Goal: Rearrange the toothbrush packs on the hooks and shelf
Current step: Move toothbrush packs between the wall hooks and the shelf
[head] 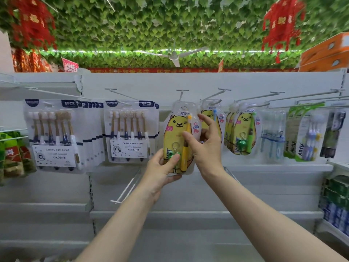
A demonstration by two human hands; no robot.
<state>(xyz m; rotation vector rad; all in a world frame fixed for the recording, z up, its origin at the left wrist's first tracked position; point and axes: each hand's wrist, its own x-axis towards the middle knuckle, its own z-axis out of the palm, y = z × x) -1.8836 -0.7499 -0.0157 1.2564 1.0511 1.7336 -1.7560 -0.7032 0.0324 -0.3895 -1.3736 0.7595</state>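
Observation:
A yellow bear-shaped kids' toothbrush pack (174, 129) with a yellow brush hangs at the centre hook (181, 93). My left hand (160, 168) grips its bottom edge, thumb on the green charm. My right hand (205, 146) rests its fingers on the pack's right side, fingers spread, holding nothing. Behind my right hand hangs a similar bear pack with a blue brush (215, 114). Further right hang several bear packs with green brushes (241, 133). Two rows of six-piece toothbrush packs (54, 135) (130, 131) hang at the left.
Clear-packed brushes (272, 133), green All-fix packs (306, 135) and a dark brush pack (333, 135) hang at the right. A bare hook (128, 186) sticks out below my left hand. White shelves (188, 214) run underneath. Boxed goods (336, 203) fill the lower right, snack bags (13, 156) the left.

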